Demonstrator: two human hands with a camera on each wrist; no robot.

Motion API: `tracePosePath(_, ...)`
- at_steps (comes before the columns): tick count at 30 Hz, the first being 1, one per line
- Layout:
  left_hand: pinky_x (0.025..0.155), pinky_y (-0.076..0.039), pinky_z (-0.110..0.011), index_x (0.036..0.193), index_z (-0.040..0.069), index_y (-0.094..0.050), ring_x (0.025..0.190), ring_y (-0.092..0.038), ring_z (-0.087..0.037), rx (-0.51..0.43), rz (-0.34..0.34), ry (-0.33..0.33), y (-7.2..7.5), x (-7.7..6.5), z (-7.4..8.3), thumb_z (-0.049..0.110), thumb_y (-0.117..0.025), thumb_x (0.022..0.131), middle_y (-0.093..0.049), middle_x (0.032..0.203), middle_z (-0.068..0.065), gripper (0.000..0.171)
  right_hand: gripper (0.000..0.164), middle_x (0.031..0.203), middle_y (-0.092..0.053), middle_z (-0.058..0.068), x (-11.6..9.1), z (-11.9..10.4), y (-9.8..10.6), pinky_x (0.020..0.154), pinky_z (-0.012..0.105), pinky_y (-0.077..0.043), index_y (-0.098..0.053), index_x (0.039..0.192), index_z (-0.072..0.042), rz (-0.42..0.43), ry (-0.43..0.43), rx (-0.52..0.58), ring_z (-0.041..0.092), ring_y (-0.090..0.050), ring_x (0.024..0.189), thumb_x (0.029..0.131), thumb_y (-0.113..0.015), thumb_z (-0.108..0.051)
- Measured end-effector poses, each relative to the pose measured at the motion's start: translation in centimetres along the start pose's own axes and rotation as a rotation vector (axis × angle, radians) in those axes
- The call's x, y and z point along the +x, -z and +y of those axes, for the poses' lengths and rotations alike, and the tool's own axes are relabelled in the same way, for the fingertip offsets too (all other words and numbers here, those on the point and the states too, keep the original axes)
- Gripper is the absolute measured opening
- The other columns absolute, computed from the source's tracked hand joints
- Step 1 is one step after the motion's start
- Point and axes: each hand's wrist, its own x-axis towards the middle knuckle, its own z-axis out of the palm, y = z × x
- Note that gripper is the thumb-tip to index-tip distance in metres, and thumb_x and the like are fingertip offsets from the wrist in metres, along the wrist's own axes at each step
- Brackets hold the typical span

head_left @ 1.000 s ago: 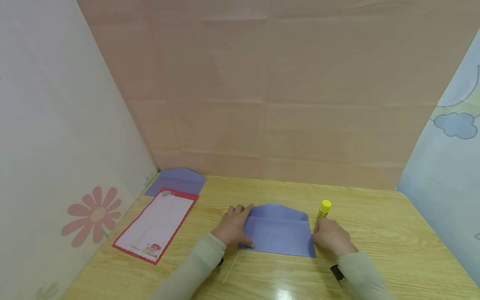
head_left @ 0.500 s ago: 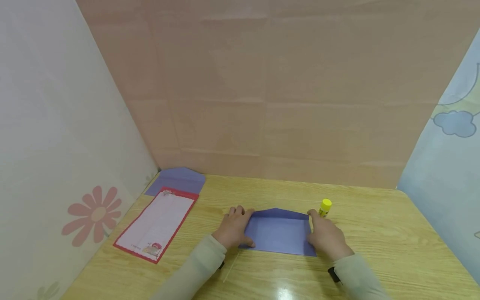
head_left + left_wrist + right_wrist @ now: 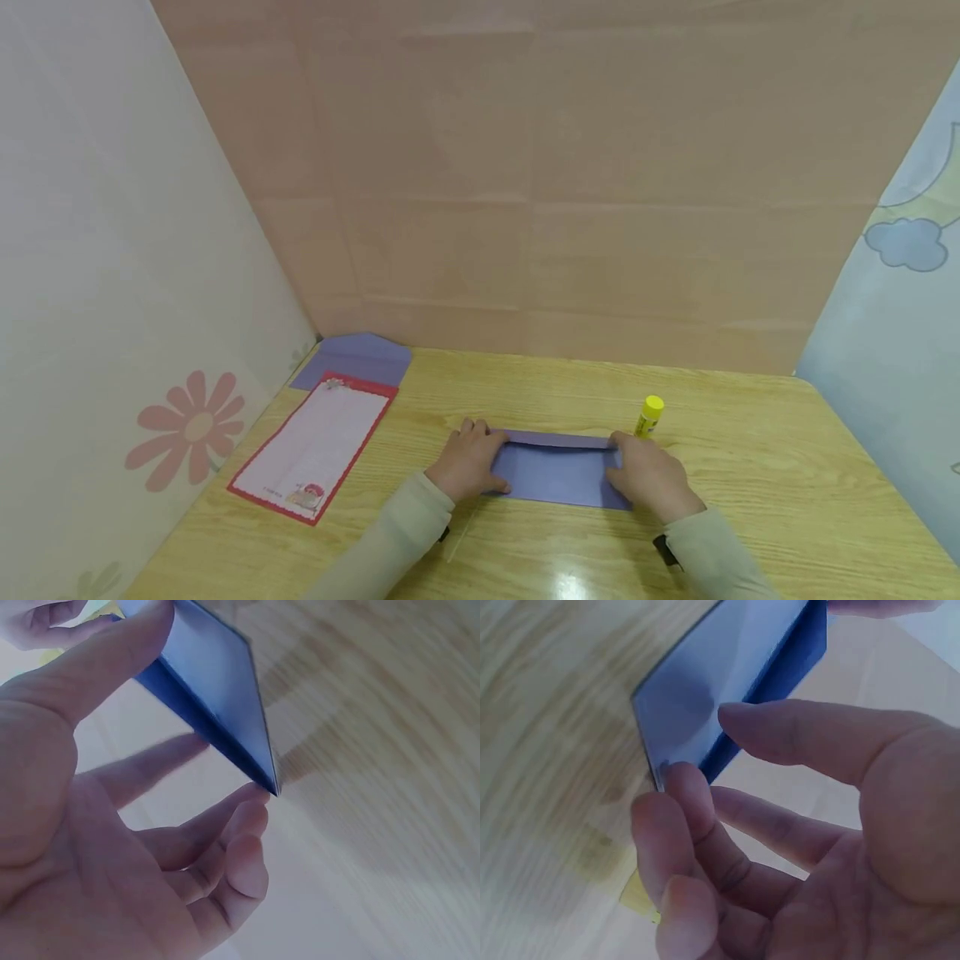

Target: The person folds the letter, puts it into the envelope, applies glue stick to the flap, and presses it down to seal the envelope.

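Note:
A purple envelope lies on the wooden table in front of me, its flap bent up and over toward me along the far edge. My left hand holds the left end, thumb on the front face and index finger behind the flap. At the right end, my right hand grips the envelope; in the right wrist view its thumb is at the front face and the other fingers curl at the corner. Just beyond that hand stands a yellow glue stick.
To the left lies a red-bordered sheet of white letter paper with a small printed figure. A second purple envelope sits at the back left corner, its flap raised. Draped walls stand at the back and both sides.
My right hand has moved from the envelope's right edge up to its flap, and the flap has folded from flat toward me. My left hand has stayed at the left end.

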Motion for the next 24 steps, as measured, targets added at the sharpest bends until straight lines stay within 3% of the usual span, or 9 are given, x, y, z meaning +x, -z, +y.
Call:
tracePosePath(8, 0.083, -0.044, -0.04, 0.127, 0.022, -0.069, 0.095, -0.041, -0.018, -0.05, -0.053, -0.026, -0.1, 0.0, 0.2, 0.034, -0.081, 0.081, -0.056, 0.102, -0.005, 0.05, 0.037, 0.109, -0.07, 0.019, 0.0, -0.6, -0.5, 0.057, 0.041, -0.05, -0.07, 0.119, -0.005, 0.013, 0.061, -0.012, 0.023, -0.059, 0.077, 0.085, -0.072, -0.017)
tracePosePath(13, 0.078, -0.041, -0.033, 0.128, 0.024, -0.069, 0.093, -0.039, -0.017, -0.055, -0.068, -0.044, -0.3, 0.3, 0.9, 0.026, -0.077, 0.077, -0.053, 0.104, -0.004, 0.051, 0.03, 0.1, -0.068, 0.017, 0.0, -2.1, -1.5, 0.056, 0.041, -0.051, -0.074, 0.113, -0.007, 0.062, 0.161, -0.046, 0.021, -0.059, 0.076, 0.083, -0.071, -0.009)
tracePosePath(20, 0.079, -0.045, -0.034, 0.133, 0.033, -0.065, 0.094, -0.042, -0.019, 0.036, -0.075, -0.106, -0.9, 1.0, 2.6, 0.02, -0.077, 0.074, -0.053, 0.109, -0.005, 0.062, 0.036, 0.097, -0.057, 0.018, -0.1, -4.8, -2.9, 0.049, 0.034, -0.045, -0.076, 0.112, -0.01, 0.083, 0.278, -0.026, 0.018, -0.049, 0.062, 0.078, -0.07, 0.001)
tracePosePath(24, 0.082, -0.046, -0.041, 0.134, 0.038, -0.064, 0.1, -0.044, -0.021, 0.069, -0.073, -0.08, -0.9, 0.9, 3.0, 0.024, -0.077, 0.075, -0.054, 0.117, -0.006, 0.063, 0.038, 0.095, -0.054, 0.012, -0.3, -5.2, -3.1, 0.048, 0.034, -0.042, -0.076, 0.114, -0.016, 0.079, 0.271, -0.031, 0.018, -0.046, 0.061, 0.079, -0.071, -0.001)
